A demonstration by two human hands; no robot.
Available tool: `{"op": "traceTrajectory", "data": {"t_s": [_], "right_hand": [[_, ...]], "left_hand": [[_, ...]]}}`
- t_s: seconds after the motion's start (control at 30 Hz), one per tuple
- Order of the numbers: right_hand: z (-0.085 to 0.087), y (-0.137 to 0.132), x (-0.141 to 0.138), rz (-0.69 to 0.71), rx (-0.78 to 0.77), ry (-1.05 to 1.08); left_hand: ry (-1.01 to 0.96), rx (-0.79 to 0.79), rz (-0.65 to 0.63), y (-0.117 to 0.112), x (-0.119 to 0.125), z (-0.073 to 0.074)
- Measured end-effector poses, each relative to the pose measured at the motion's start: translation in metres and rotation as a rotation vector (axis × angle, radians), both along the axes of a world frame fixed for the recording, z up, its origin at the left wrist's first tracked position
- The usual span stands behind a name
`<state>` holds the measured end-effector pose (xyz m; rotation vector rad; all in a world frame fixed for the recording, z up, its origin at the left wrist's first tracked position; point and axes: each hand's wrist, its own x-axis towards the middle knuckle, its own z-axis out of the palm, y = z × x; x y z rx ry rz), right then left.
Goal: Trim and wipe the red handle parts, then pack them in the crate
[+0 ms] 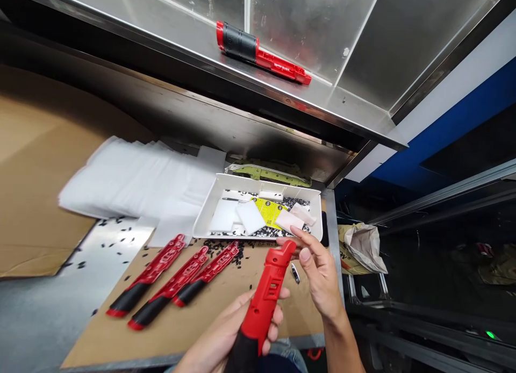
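Observation:
My left hand is wrapped around a red and black plastic tool housing, held tilted over the near edge of the bench with its red end up. Beside that end is my right hand, thumb and forefinger apart and nothing visible between them; its other fingers are partly hidden behind the housing. Three similar housings lie side by side on the cardboard to the left. Beyond the hands, a white tray holds white pads, a yellow label sheet and many small black pieces.
Another housing rests on the metal ledge above. White foam sheets are stacked left of the tray, with a yellow-green strip behind it. Small black bits are scattered on the bench. A paper sack stands at the right.

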<state>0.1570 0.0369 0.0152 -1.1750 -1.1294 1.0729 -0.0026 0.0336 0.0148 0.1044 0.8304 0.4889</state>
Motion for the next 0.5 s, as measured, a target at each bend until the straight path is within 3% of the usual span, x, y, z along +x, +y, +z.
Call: {"op": "traceTrajectory", "data": {"t_s": [0.33, 0.5], "right_hand": [[-0.0003, 0.0011, -0.0032, -0.133, 0.013, -0.146], [0.0016, 0.0005, -0.0015, -0.132, 0.070, -0.147]], "left_hand": [[-0.033, -0.108, -0.060, -0.0042, -0.0021, -0.0018], [-0.064, -0.038, -0.063, -0.0030, 0.0005, 0.0008]]}}
